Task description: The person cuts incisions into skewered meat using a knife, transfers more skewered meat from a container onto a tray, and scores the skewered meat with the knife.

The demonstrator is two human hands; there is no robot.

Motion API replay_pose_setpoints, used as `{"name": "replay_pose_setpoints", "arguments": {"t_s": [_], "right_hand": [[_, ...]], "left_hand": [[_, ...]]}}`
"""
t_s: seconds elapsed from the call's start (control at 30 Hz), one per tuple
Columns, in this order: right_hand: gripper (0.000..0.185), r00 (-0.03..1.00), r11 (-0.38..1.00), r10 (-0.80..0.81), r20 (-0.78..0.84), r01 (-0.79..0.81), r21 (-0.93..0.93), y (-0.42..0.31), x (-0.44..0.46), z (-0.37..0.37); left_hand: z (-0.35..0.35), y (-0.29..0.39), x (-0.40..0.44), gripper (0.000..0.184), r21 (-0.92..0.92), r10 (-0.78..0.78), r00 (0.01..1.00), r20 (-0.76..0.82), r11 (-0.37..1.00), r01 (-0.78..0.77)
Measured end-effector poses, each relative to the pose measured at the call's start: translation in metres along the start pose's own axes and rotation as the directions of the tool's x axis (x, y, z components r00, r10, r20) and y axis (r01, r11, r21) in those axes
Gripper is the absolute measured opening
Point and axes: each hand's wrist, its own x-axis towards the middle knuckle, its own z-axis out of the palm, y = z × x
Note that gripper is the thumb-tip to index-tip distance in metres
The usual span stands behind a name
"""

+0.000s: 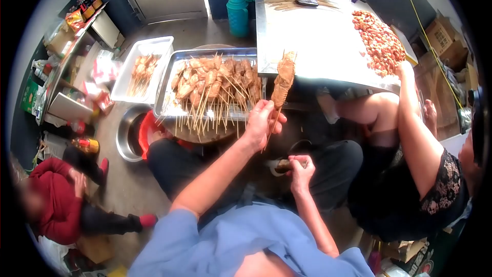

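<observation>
My left hand (262,124) is closed around the lower stick of a meat skewer (283,79), its browned, scored meat pointing up beside the table corner. Lower down, over my lap, my right hand (301,172) has its fingers pinched together. Just left of those fingertips is a small dark object with a pale rim (282,166); I cannot tell what it is or whether the hand grips it. Left of the raised skewer, a metal tray (166,79) carries many meat skewers (212,84), sticks hanging over its front edge.
A white plastic tub (123,84) with more skewers stands left of the tray. A steel basin (125,138) is on the floor. The white table (307,36) bears bare sticks (287,3) and a meat heap (379,43), where a co-worker's hand reaches. Another person sits lower left.
</observation>
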Motion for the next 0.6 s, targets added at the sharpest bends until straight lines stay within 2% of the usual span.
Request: {"name": "replay_pose_setpoints", "arguments": {"t_s": [0.23, 0.33, 0.4, 0.47, 0.6], "right_hand": [[0.01, 0.979, 0.96, -0.194, -0.064, 0.203, 0.194, -0.057, 0.003, -0.01], [0.009, 0.932, 0.923, -0.351, -0.086, 0.36, 0.134, -0.085, 0.005, -0.013], [0.008, 0.915, 0.902, -0.389, -0.108, 0.402, 0.159, -0.096, 0.008, -0.016], [0.007, 0.893, 0.88, -0.433, -0.125, 0.448, 0.158, -0.107, 0.009, -0.017], [0.007, 0.876, 0.856, -0.466, -0.124, 0.482, 0.189, -0.123, 0.007, -0.012]], "left_hand": [[0.005, -0.001, -0.002, 0.012, 0.006, 0.013, 1.0, -0.027, 1.0, -0.013], [0.001, 0.001, 0.0, 0.012, -0.029, -0.009, 1.0, -0.007, 1.0, 0.008], [0.001, 0.0, 0.0, 0.013, -0.06, -0.014, 1.0, 0.006, 0.998, 0.014], [0.003, 0.0, 0.0, 0.019, 0.051, 0.081, 0.997, -0.008, 0.995, -0.081], [-0.002, -0.004, 0.0, 0.026, 0.094, 0.124, 0.992, -0.013, 0.988, -0.122]]}}
